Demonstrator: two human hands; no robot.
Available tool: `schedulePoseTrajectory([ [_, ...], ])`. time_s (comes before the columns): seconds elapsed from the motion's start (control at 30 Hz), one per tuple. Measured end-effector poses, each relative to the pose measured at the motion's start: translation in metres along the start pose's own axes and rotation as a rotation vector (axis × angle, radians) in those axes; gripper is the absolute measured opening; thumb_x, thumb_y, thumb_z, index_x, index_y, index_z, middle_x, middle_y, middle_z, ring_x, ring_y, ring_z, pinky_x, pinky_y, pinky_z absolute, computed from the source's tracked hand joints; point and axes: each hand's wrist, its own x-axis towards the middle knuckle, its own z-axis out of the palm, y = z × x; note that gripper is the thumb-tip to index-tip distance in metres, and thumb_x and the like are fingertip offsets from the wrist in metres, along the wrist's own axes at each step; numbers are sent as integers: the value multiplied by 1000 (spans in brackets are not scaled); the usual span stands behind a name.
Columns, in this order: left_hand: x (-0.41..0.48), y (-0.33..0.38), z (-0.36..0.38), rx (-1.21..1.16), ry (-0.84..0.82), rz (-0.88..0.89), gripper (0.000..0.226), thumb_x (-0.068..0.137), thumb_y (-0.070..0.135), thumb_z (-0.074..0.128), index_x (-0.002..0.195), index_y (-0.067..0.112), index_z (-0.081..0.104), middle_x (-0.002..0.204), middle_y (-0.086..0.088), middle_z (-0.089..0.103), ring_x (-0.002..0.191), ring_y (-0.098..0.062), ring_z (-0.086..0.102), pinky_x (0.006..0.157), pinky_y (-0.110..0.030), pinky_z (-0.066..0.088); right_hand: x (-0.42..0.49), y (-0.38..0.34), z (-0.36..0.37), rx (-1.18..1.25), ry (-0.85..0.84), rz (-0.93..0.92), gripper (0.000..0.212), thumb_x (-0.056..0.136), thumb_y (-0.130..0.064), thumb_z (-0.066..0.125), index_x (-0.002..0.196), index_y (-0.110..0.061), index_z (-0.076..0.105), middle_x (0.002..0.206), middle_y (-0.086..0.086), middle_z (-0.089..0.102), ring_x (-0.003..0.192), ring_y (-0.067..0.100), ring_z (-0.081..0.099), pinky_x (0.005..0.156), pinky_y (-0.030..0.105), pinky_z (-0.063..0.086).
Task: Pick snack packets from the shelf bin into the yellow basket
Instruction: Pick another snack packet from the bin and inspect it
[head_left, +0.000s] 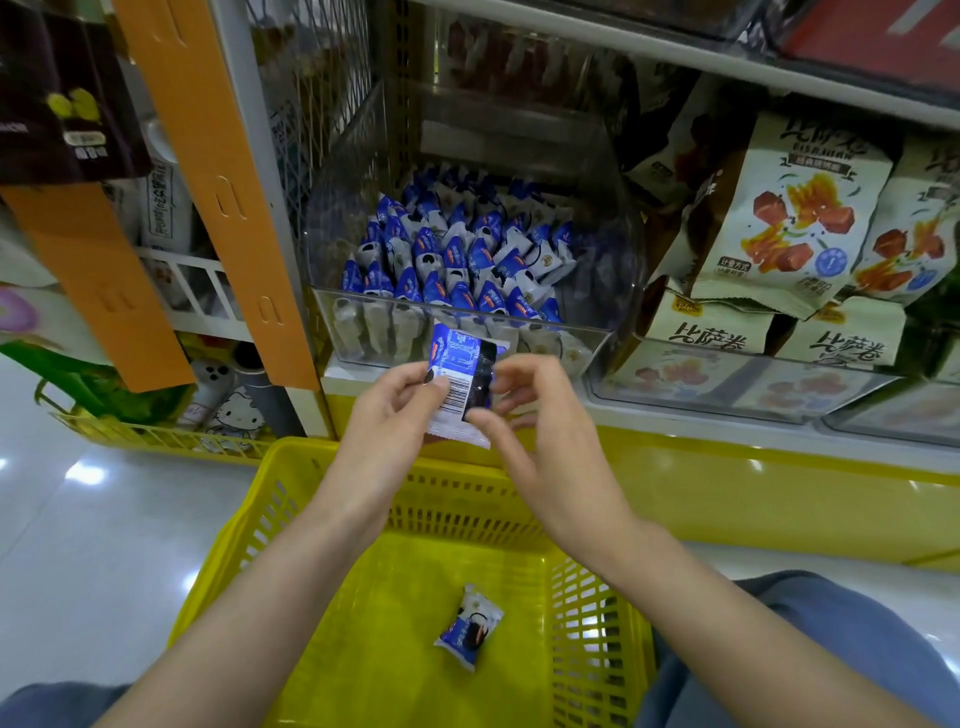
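Centre of the frame shows the held packet (462, 384), blue and white, with a barcode facing us. We keep it between both hands, above the far rim of the yellow basket (332, 519) and just in front of the clear shelf bin (597, 343). Our left hand (395, 415) pinches its left edge with thumb and bent fingers. Our right hand (540, 441) pinches the lower right edge, the fingers curled and a little blurred. The bin, in the upper middle, contains many stored packets (457, 260) of the same kind. One loose packet (470, 631) lies on the basket floor at lower centre, apart from the walls. Cream snack bags (779, 218) stand at upper right, and orange strips (208, 171) hang at upper left
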Motion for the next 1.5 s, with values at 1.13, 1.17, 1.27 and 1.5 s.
schedulePoseTrajectory([
  [1.13,-5,-10,-3,734,-122,444,30,93,12,44,119,19,57,73,15,60,64,8,53,57,-9,38,9,4,1,700,-111,537,33,91,-19,54,120,-11,41,92,-4,65,65,-4,61,58,16,53],
  [1.17,-5,-10,-3,753,-108,458,28,94,16,44,118,20,57,83,11,64,70,6,55,62,-10,42,9,5,2,686,-120,528,34,91,-19,54,121,-11,41,94,-3,65,65,-4,62,57,16,52],
  [1.27,-6,-9,-6,811,-53,518,25,95,23,44,115,19,58,90,2,65,77,-9,58,67,-24,45,9,5,3,660,-160,502,34,91,-20,54,122,-12,41,95,-2,64,67,-4,61,58,16,51],
  [1.5,-6,-8,-6,838,-31,472,25,96,22,40,115,21,55,76,10,54,68,-6,52,56,-18,36,9,5,4,623,-200,447,23,91,-20,54,111,-19,42,102,1,64,69,-1,62,62,19,54],
])
